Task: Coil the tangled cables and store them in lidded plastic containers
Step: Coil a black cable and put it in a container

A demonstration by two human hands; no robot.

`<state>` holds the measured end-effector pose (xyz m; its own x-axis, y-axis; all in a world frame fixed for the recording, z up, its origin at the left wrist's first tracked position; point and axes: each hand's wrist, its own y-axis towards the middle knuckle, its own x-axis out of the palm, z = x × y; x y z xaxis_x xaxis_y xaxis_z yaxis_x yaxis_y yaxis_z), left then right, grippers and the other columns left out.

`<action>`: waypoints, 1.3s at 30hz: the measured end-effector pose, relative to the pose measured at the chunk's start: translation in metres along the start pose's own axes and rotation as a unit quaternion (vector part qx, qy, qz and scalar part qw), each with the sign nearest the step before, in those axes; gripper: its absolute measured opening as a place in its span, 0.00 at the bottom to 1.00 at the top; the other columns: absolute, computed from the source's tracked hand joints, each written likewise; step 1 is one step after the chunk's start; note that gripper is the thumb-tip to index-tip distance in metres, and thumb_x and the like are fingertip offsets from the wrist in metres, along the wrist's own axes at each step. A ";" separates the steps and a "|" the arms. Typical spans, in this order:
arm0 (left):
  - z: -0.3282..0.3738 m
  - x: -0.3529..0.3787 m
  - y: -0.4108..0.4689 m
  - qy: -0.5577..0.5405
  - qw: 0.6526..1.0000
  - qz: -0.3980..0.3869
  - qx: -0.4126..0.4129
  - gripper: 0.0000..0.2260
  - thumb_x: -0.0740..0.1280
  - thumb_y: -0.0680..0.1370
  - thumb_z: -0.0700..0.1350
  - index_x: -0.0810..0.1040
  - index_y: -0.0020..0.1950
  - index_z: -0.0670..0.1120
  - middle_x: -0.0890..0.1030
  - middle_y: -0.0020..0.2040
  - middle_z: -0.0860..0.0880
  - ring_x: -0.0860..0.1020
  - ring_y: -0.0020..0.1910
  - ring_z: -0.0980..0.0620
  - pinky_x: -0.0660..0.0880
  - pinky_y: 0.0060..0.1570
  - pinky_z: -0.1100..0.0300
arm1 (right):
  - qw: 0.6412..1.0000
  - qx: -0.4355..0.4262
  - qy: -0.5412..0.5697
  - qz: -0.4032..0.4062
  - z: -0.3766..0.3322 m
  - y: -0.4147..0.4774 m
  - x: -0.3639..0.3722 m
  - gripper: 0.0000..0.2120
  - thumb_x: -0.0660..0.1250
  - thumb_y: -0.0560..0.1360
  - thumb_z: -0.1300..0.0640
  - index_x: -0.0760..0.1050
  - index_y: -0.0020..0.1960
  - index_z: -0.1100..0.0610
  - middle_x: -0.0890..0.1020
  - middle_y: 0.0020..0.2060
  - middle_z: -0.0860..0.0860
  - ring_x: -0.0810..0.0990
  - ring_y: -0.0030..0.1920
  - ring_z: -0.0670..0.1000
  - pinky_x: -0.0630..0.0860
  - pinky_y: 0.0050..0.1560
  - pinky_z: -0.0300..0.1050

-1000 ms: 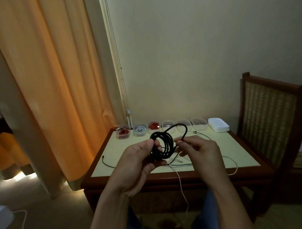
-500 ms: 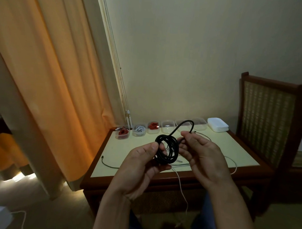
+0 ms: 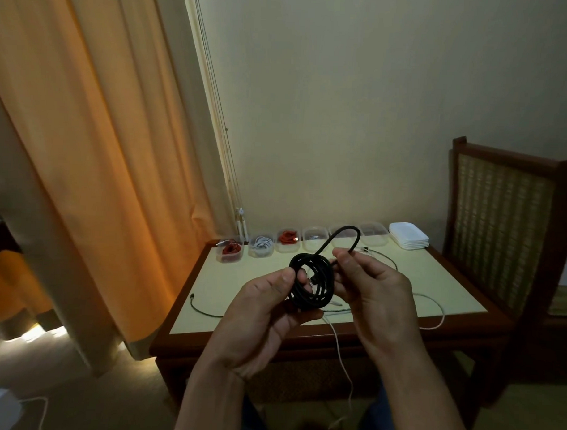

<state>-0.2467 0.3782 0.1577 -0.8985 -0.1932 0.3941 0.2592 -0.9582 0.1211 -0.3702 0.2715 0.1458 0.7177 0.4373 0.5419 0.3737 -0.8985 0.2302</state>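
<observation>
A black cable (image 3: 316,285), wound into a coil of several loops, hangs above the table's near edge. My left hand (image 3: 266,314) grips the coil on its left side, thumb over the loops. My right hand (image 3: 374,292) pinches the cable's free end, which arcs up in one loose loop over the coil. Along the table's far edge stands a row of clear plastic containers: one with a red cable (image 3: 230,249), one with a white cable (image 3: 261,244), another with a red cable (image 3: 288,239), then empty ones (image 3: 314,238). A stack of white lids (image 3: 408,235) lies at the row's right end.
On the cream table top (image 3: 241,284) lie a thin dark cable (image 3: 205,310) at the left and a white cable (image 3: 433,311) at the right; another white cable (image 3: 343,355) hangs over the front edge. A wooden cane-backed chair (image 3: 503,235) stands right, an orange curtain (image 3: 84,163) left.
The coil has been turned more face-on between my hands. My right hand has drawn the free end up and to the right, making a taller loose loop over the coil.
</observation>
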 end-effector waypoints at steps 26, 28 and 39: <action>-0.006 -0.004 0.006 0.148 0.982 0.096 0.061 0.16 0.66 0.76 0.50 0.84 0.53 0.39 0.87 0.45 0.48 0.82 0.39 0.59 0.75 0.42 0.61 | 0.939 0.103 -0.274 -0.180 -0.006 -0.018 0.010 0.18 0.74 0.71 0.42 0.78 0.52 0.54 0.85 0.47 0.51 0.83 0.45 0.44 0.78 0.46 0.40; -0.007 -0.005 0.006 0.141 0.984 0.086 0.059 0.15 0.66 0.77 0.48 0.83 0.53 0.39 0.87 0.47 0.47 0.84 0.44 0.57 0.78 0.42 0.64 | 0.942 0.118 -0.254 -0.183 -0.003 -0.017 0.008 0.17 0.76 0.72 0.43 0.78 0.53 0.54 0.85 0.49 0.52 0.85 0.48 0.48 0.80 0.51 0.50; -0.001 -0.016 0.011 0.088 0.983 0.148 0.063 0.15 0.67 0.78 0.46 0.83 0.59 0.38 0.86 0.52 0.44 0.77 0.46 0.52 0.72 0.39 0.60 | 0.956 0.071 -0.243 -0.151 -0.001 -0.015 -0.001 0.13 0.59 0.85 0.57 0.81 0.59 0.48 0.73 0.28 0.48 0.70 0.28 0.50 0.71 0.36 0.49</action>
<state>-0.2296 0.3711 0.1518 -0.8214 -0.5044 0.2662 0.5508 -0.8227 0.1406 -0.3768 0.2841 0.1425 0.7399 0.6723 0.0219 0.6577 -0.7299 0.1864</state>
